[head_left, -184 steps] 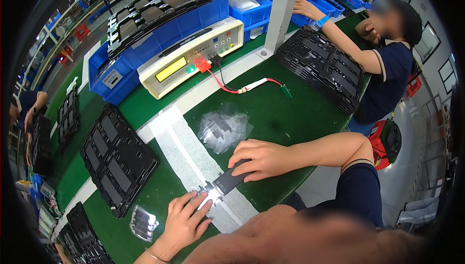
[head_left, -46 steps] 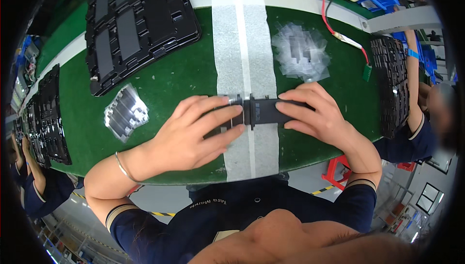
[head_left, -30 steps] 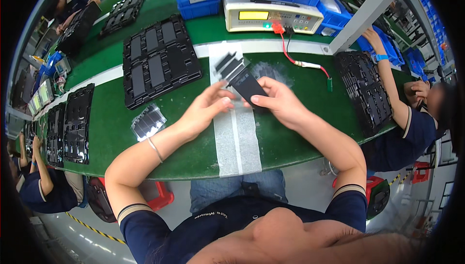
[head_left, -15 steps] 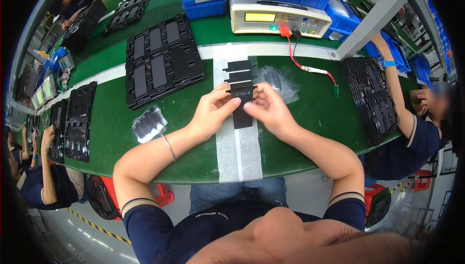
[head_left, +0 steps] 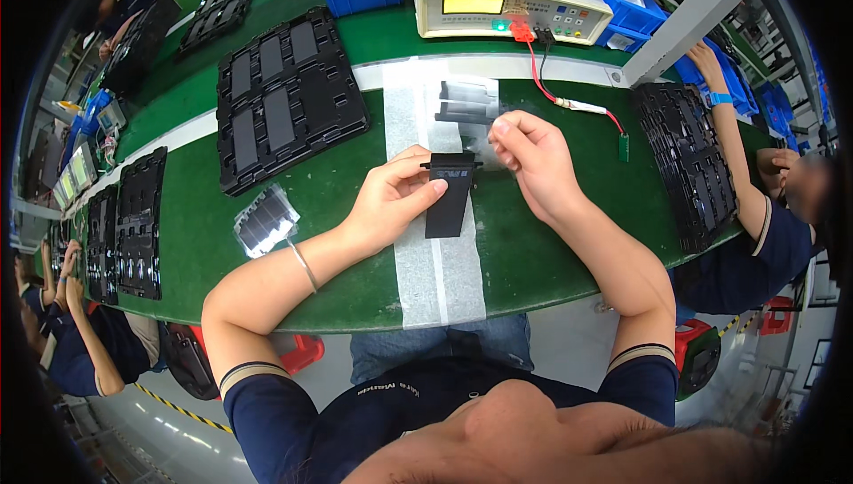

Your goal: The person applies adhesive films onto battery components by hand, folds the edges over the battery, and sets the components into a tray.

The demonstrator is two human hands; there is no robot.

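Observation:
Over the white paper strip [head_left: 418, 284] on the green table, my left hand [head_left: 391, 191] is closed on a flat black battery [head_left: 450, 209]. Its thumb lies across the battery's upper left, near a narrow black crosspiece at the top end. Up and to the right, my right hand [head_left: 538, 169] pinches the edge of a clear film sheet [head_left: 468, 104] that carries dark strips. The sheet is blurred by motion and sits beyond the battery. A bracelet [head_left: 305, 266] is on my left wrist.
Left lies a shiny film piece with black strips [head_left: 267, 222], below a black tray of dark flat cells [head_left: 289, 157]. A beige tester [head_left: 453, 29] stands behind, its red lead ending at a green board [head_left: 625, 148]. At right are stacked black trays [head_left: 684, 164] and a co-worker's arm [head_left: 718, 120].
My right hand has left the battery and moved up and right, now gripping the film sheet with dark strips. My left hand still holds the battery.

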